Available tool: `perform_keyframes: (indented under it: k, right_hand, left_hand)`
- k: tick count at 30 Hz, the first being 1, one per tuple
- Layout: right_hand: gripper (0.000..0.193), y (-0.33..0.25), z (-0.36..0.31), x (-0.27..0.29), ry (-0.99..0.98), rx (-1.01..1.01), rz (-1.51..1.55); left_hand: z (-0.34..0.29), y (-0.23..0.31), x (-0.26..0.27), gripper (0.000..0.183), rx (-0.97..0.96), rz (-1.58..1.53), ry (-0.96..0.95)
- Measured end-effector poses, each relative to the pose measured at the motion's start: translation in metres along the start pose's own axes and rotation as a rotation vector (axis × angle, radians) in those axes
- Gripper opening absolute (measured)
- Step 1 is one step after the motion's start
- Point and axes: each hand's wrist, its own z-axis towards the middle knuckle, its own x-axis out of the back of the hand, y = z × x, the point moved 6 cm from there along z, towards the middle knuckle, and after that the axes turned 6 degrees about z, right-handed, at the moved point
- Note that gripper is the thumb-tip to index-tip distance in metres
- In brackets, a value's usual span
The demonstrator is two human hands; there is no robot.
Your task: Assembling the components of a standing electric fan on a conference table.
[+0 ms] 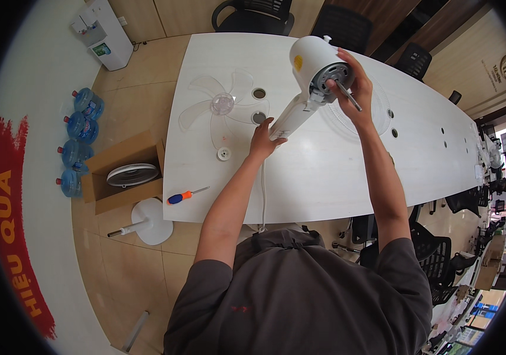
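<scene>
A white fan motor head (pixel 313 62) on its neck (pixel 291 115) is held tilted above the table with both hands. My left hand (pixel 262 140) is closed around the lower end of the neck. My right hand (pixel 356 89) grips the front rim of the motor housing, beside the metal shaft (pixel 349 96) that sticks out of it. To the left, a clear fan blade (pixel 222 105) lies flat near a small white round cap (pixel 223 154). Partly behind my right hand and forearm rests a white wire fan guard (pixel 381 121). From the neck a white power cord (pixel 263 195) hangs toward the table's near edge.
An orange and blue screwdriver (pixel 187 195) lies at the left edge of the white table (pixel 318 189). On the floor are an open cardboard box (pixel 117 203) holding another fan guard (pixel 132 175), a round fan base (pixel 155 228) and several water bottles (pixel 81 127). Black chairs (pixel 253 18) surround the table.
</scene>
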Motion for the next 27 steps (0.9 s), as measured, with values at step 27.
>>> perform_keyframes:
  k: [27]
  right_hand:
    - [0.058, 0.106, -0.290, 0.109, 0.856, -0.850, 0.377]
  left_hand:
    - [-0.174, -0.081, 0.000, 0.079, 0.193, 0.036, 0.111]
